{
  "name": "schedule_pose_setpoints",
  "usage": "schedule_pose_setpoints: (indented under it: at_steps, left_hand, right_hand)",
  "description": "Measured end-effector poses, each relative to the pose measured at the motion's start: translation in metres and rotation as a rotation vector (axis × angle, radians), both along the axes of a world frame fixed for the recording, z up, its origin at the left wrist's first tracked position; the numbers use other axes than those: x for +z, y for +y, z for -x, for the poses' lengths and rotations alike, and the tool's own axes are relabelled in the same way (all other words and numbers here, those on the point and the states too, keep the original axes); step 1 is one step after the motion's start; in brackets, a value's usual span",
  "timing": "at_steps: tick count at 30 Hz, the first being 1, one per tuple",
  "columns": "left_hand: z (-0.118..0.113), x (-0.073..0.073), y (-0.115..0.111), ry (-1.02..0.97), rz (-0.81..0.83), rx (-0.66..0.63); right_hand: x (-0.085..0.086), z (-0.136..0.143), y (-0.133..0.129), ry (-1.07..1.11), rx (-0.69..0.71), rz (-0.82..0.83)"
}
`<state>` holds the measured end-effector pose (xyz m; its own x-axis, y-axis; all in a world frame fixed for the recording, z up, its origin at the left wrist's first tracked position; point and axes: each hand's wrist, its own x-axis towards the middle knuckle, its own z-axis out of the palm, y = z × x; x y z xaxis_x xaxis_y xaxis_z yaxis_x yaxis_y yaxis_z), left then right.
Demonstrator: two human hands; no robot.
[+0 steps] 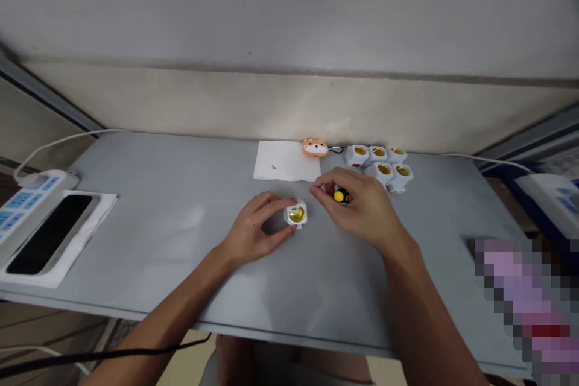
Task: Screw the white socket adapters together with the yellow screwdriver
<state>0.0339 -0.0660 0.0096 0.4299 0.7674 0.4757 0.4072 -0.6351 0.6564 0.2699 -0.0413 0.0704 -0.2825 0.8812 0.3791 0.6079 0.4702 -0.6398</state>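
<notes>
Near the middle of the table stands a small white lamp holder (297, 215) with a gold-coloured threaded inside facing up. My left hand (257, 229) grips it between thumb and fingers from the left side. To its right, a little above the table, is my right hand (359, 205), with thumb and forefinger pinched together. Tucked in the curled fingers of that hand is a screwdriver (341, 195), of which only the yellow and black handle end shows. Whether the pinched fingertips hold something small cannot be made out.
Behind the hands lies white paper (283, 163) with tiny dark pieces (274, 167) and an orange animal-face case (315, 147). Several more lamp holders (380, 174) stand at back right. Left are a power strip (27, 199) and a phone (52, 234); a pixelated area covers the right front.
</notes>
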Motion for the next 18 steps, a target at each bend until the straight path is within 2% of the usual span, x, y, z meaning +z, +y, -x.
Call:
schedule_pose_setpoints:
  at_steps: [4, 8, 13, 18]
  left_hand:
    - [-0.001, -0.002, -0.001, 0.007, -0.072, 0.029]
    - [-0.001, -0.004, 0.001, -0.001, -0.093, 0.089]
    - [-0.001, -0.003, 0.004, -0.048, -0.057, 0.179]
    - [0.001, -0.004, 0.006, -0.074, -0.060, 0.195]
  right_hand:
    - [0.002, 0.003, -0.004, 0.041, -0.004, -0.064]
    - [0.003, 0.006, -0.006, 0.018, 0.113, -0.059]
    - [0.002, 0.022, -0.013, -0.076, 0.158, -0.020]
    - [-0.001, 0.033, -0.016, -0.230, 0.161, 0.013]
